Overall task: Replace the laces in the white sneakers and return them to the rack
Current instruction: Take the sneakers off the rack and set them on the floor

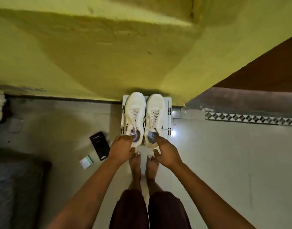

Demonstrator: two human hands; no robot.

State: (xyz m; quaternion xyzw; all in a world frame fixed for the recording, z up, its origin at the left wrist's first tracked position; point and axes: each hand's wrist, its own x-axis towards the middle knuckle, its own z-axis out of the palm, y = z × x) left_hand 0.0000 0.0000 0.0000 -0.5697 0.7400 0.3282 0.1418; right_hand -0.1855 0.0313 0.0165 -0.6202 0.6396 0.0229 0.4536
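Observation:
Two white sneakers stand side by side, toes toward the wall, on a white plastic rack [169,103]. Both are laced with pale laces. My left hand [121,148] grips the heel of the left sneaker [135,111], fingers over its collar and thumb under the heel. At the heel of the right sneaker [156,111], my right hand [166,152] holds on, fingers curled at its outer side and thumb below. I look straight down past both forearms.
A yellow wall [109,55] rises right behind the rack. A black phone box [99,145] and a small pale packet [86,161] lie on the floor to the left. My bare feet [144,164] stand just before the rack. A dark mat [14,187] fills the lower left.

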